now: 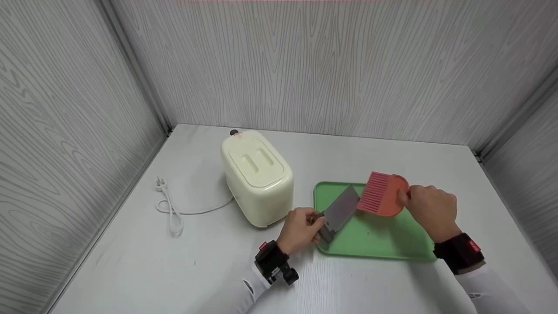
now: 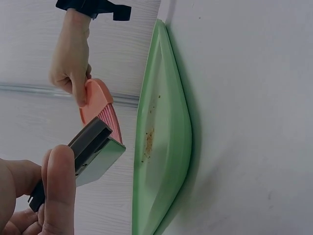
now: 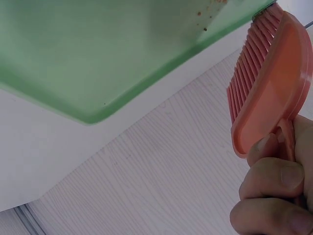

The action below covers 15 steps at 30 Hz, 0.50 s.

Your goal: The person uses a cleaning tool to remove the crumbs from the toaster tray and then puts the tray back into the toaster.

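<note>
My left hand pinches the dark grip end of a toaster crumb tray, a flat metal plate held tilted over a green tray. In my right hand is the handle of an orange brush with pink bristles. The bristle tips are right at the far right edge of the plate. Both tools are raised above the green tray. In the left wrist view, brown crumbs lie scattered on the green surface below them.
A cream toaster stands left of the green tray. Its white cord runs left to a plug lying on the table. Wood-grain panels enclose the white table at the back and sides.
</note>
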Tool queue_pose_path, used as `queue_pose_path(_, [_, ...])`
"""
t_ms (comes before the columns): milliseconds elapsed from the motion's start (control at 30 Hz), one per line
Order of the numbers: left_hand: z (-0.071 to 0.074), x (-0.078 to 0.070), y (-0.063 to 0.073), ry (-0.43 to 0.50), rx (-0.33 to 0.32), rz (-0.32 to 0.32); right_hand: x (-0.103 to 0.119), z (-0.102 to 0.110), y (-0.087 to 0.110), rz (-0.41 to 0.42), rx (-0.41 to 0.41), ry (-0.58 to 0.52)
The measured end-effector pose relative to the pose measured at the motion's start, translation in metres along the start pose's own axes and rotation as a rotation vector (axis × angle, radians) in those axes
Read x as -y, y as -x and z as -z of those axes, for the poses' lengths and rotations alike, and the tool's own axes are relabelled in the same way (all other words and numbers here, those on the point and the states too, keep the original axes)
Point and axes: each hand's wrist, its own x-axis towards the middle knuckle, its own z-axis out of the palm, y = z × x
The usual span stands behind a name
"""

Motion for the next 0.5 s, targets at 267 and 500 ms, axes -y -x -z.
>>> queue_pose_path(267, [0.0, 0.0, 0.001, -0.008, 0.009, 0.014, -0.002, 0.01, -0.003, 0.007, -0.049, -0.005])
queue_pose_path(500, [0.0, 0.0, 0.001, -0.02, 0.001, 0.018, 0.008, 0.006, -0.014, 0.104, -0.229, 0.052])
